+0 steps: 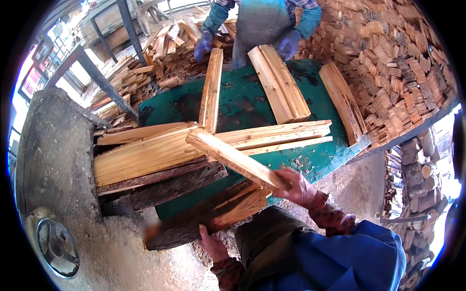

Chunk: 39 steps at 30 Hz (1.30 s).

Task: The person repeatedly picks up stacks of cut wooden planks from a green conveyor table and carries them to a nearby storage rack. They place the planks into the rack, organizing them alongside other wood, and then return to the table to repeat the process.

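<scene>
My right hand [298, 188] grips the near end of a pale split stick of wood [238, 156], held slantwise over the green table [291, 162]. The stick's far end crosses the pale split pieces at the table's middle. Low in the view, my left hand [213, 245] holds the near edge of a bark-covered slab of wood [194, 218], its thumb against the dark side and its other fingers mostly hidden. Left of the stick lie a broad pale plank [145, 161] and a dark bark-covered piece [165, 186]. Long thin pieces [276, 135] stretch rightward from there.
Across the table stands a person in an apron [259, 26] and purple gloves [203, 46]. Near them lie a narrow stick [211, 89], a paired piece [279, 82] and a bark-edged slab [342, 104]. Stacked firewood [388, 72] rises at right; a grey metal housing [63, 155] stands left.
</scene>
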Each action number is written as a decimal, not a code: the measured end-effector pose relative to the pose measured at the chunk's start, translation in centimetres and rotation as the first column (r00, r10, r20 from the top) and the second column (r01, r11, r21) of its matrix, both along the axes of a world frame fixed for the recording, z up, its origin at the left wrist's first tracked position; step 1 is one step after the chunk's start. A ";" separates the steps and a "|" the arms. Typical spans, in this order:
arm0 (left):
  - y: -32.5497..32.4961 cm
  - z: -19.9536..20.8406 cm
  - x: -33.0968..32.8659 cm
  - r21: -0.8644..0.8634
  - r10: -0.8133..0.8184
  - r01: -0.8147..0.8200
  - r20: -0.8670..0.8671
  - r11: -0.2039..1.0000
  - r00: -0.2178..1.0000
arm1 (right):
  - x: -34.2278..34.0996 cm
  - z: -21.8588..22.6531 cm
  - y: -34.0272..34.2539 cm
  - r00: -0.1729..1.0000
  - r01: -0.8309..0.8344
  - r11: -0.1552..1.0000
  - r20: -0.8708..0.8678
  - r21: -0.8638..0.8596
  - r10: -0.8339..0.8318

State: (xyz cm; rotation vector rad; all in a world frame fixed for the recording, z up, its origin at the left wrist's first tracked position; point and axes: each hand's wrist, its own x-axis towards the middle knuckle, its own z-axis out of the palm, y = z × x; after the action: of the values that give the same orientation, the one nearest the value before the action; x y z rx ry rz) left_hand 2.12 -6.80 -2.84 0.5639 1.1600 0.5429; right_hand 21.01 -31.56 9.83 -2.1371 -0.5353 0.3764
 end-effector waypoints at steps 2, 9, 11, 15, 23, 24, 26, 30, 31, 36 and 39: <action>-0.3 0.8 0.3 0.001 0.017 -0.017 0.000 1.000 1.000 | -1.5 -0.4 0.7 0.992 -0.073 0.996 -0.096 0.040 0.077; -0.6 2.6 1.1 0.018 0.026 -0.027 0.076 0.999 0.997 | -4.4 -2.1 4.8 0.960 -0.279 0.957 0.012 0.081 0.279; -0.7 2.8 1.1 0.029 0.037 -0.039 0.088 0.999 0.995 | -4.5 -2.2 5.4 0.940 -0.336 0.941 0.076 0.029 0.333; -0.5 1.5 0.9 0.025 0.059 -0.062 0.091 0.998 0.994 | -4.5 -2.1 6.3 0.901 -0.389 0.919 0.182 -0.065 0.395; 0.3 -0.5 0.2 -0.029 0.012 -0.012 0.002 1.000 1.000 | 2.2 1.1 7.2 0.909 -0.246 0.967 0.330 -0.063 0.253; 0.3 -0.7 0.1 -0.040 0.001 -0.001 -0.012 0.999 1.000 | 4.1 1.8 8.0 0.900 -0.127 0.992 0.423 0.020 0.106; 0.0 0.6 0.5 -0.065 0.011 -0.012 -0.022 0.998 1.000 | 10.0 1.2 8.2 0.653 -0.022 0.998 0.755 -0.060 0.060; 0.0 0.7 0.3 0.006 -0.035 0.035 0.074 0.999 0.997 | 13.7 3.2 9.3 0.520 0.152 0.961 0.846 -0.229 0.120; 0.0 0.8 0.5 -0.003 -0.034 0.034 0.044 0.999 0.998 | 13.2 3.7 10.2 0.509 0.121 0.967 0.851 -0.222 0.131; -0.1 -0.5 0.4 0.121 -0.052 0.047 0.032 0.992 0.998 | 7.9 0.0 17.0 0.802 -0.340 0.938 0.498 -0.073 0.329; 0.1 0.6 0.4 0.137 -0.060 0.063 -0.021 0.989 0.998 | 8.2 -0.8 21.6 0.779 -0.405 0.912 0.500 -0.058 0.378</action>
State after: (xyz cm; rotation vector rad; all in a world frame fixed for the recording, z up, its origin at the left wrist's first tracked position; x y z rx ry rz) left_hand 2.51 -6.66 -2.21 0.7216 1.1226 0.5688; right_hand 29.22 -9.96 8.99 -2.0572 -1.2940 0.0138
